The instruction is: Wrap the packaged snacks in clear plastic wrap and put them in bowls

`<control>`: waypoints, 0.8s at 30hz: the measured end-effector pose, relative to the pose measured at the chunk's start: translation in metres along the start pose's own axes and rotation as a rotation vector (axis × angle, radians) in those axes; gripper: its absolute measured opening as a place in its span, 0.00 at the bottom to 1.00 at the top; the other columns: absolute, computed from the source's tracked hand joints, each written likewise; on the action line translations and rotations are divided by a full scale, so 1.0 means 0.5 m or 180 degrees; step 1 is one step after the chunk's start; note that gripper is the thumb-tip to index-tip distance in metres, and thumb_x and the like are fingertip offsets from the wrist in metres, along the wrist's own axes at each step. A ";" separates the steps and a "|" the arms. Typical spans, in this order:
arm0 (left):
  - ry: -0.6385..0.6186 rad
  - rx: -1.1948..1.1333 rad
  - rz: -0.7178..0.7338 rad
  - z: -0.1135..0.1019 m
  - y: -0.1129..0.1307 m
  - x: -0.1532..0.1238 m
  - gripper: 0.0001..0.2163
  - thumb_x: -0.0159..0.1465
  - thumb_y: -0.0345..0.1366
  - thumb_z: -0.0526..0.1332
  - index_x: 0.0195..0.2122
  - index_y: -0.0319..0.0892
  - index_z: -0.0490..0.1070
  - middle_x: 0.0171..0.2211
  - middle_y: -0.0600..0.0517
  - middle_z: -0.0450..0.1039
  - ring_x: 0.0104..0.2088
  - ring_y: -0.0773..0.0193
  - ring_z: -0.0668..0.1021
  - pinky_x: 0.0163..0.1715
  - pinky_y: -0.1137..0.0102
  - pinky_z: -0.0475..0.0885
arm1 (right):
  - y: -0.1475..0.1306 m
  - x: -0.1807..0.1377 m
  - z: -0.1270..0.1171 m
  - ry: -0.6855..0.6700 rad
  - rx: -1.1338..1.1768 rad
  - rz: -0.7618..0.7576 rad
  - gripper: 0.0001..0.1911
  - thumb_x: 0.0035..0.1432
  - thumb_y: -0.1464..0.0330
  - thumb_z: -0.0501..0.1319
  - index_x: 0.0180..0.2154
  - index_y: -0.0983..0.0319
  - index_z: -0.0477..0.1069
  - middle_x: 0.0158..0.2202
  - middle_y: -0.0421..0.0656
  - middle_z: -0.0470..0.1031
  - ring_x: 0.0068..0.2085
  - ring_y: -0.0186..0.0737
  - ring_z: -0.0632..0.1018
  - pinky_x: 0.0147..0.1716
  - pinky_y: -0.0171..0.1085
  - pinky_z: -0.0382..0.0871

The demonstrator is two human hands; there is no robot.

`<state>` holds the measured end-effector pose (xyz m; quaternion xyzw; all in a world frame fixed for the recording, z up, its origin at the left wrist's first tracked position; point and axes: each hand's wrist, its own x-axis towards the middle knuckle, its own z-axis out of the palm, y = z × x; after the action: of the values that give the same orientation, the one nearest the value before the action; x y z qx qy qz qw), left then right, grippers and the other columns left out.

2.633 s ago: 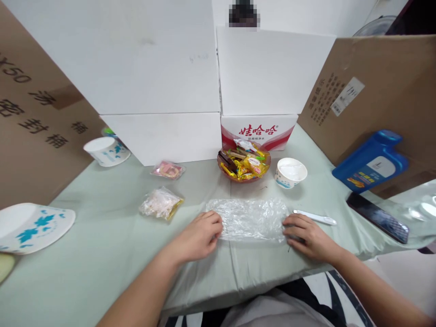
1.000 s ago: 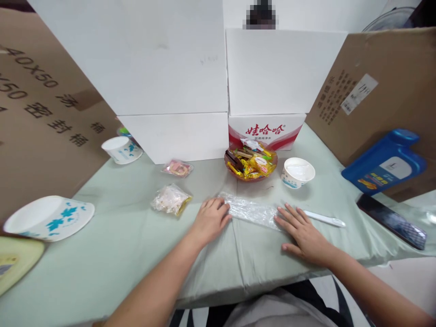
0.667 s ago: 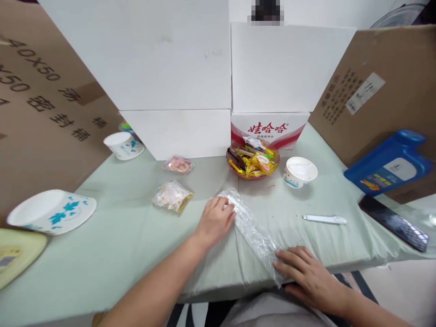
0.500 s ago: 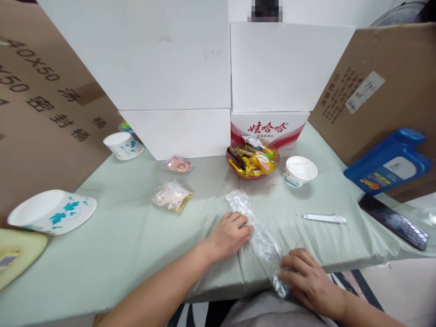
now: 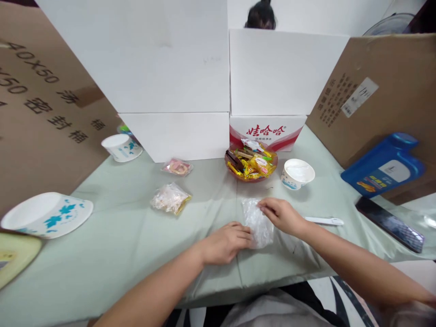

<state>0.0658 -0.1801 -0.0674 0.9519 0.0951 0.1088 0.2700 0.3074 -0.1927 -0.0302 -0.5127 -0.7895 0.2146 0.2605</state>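
A crinkled clear plastic bag [image 5: 260,227], folded to a short piece, lies on the cloth-covered table between my hands. My left hand [image 5: 229,243] presses its close-set fingers on the bag's left edge, holding it against the table. At the bag's top edge my right hand [image 5: 279,215] pinches the folded-over end. Beyond my right wrist a white box cutter [image 5: 325,221] lies partly behind the forearm. A glass bowl of wrapped snacks [image 5: 251,165] stands farther back.
Paper bowls stand at the right [image 5: 297,175] and left; another [image 5: 47,215] lies tilted. Two wrapped packets [image 5: 170,199] lie left of centre. A blue bottle [image 5: 384,165] and phone [image 5: 390,223] are at the right. White boxes [image 5: 177,136] wall the back. A person's head shows behind.
My right hand has moved up and left from the bag's near end to its far end. The long strip of plastic is now folded shorter. My left hand has shifted slightly down.
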 end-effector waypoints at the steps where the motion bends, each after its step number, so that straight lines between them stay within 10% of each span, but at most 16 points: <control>1: 0.0028 -0.0031 0.0003 0.000 -0.003 0.000 0.20 0.60 0.24 0.53 0.51 0.48 0.71 0.50 0.52 0.76 0.57 0.60 0.72 0.56 0.63 0.64 | 0.013 0.020 0.016 0.0027 -0.0118 0.0055 0.11 0.64 0.68 0.52 0.41 0.60 0.73 0.39 0.45 0.80 0.40 0.41 0.79 0.40 0.37 0.72; 14: 0.0335 -0.0453 -0.0476 -0.014 -0.004 -0.005 0.16 0.62 0.26 0.54 0.51 0.42 0.69 0.56 0.43 0.67 0.56 0.58 0.70 0.56 0.63 0.68 | 0.054 0.071 0.109 -0.0031 -0.1185 0.0369 0.12 0.67 0.66 0.51 0.42 0.61 0.72 0.39 0.46 0.78 0.39 0.41 0.77 0.38 0.36 0.65; 20: 0.1021 -0.0567 -0.0685 -0.016 0.001 -0.006 0.10 0.63 0.30 0.58 0.45 0.41 0.67 0.41 0.47 0.74 0.44 0.59 0.74 0.46 0.63 0.71 | 0.052 0.075 0.110 0.0026 -0.1201 0.0525 0.11 0.66 0.67 0.52 0.41 0.61 0.73 0.38 0.44 0.79 0.38 0.39 0.78 0.37 0.34 0.64; 24: 0.0746 -0.0400 -0.0705 -0.013 0.003 -0.008 0.20 0.62 0.33 0.60 0.56 0.42 0.62 0.38 0.49 0.74 0.42 0.59 0.74 0.43 0.65 0.71 | 0.051 0.074 0.110 0.0061 -0.1250 0.0585 0.10 0.66 0.66 0.53 0.41 0.60 0.72 0.38 0.44 0.78 0.38 0.39 0.77 0.36 0.34 0.63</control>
<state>0.0605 -0.1791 -0.0618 0.8977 0.2233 0.1944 0.3264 0.2782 -0.1529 -0.0810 -0.6254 -0.7636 0.0747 0.1424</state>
